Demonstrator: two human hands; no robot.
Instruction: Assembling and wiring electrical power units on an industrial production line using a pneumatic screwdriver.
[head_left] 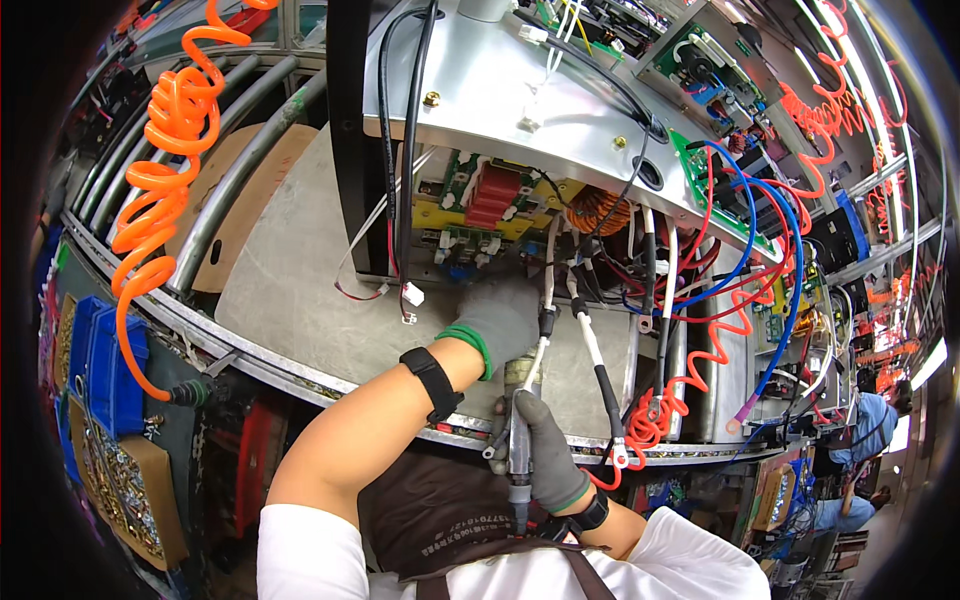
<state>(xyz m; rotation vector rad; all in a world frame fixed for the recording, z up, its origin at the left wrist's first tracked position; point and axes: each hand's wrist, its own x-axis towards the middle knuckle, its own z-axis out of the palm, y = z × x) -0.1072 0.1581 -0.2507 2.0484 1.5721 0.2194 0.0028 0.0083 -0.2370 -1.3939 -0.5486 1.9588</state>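
My right hand (pixel 548 450), in a grey glove, is wrapped around a dark pneumatic screwdriver (pixel 519 455) held in front of my apron. Its upper end points toward the metal chassis (pixel 520 95). My left hand (pixel 500 312), gloved in grey with a green cuff, reaches under the chassis's overhanging panel; its fingers are hidden among the parts there. Just right of it hang white cables (pixel 590 340) with black sleeves and ring terminals. Above are a circuit board with red blocks (pixel 493 195) and a copper-wound coil (pixel 598 212).
An orange coiled air hose (pixel 160 180) hangs at the left, above metal rollers (pixel 225 185). A blue bin (pixel 108 365) and a cardboard box of screws (pixel 125 490) stand at the lower left. Loose wires with a white connector (pixel 412 294) dangle near my left forearm. Other people sit at the far right.
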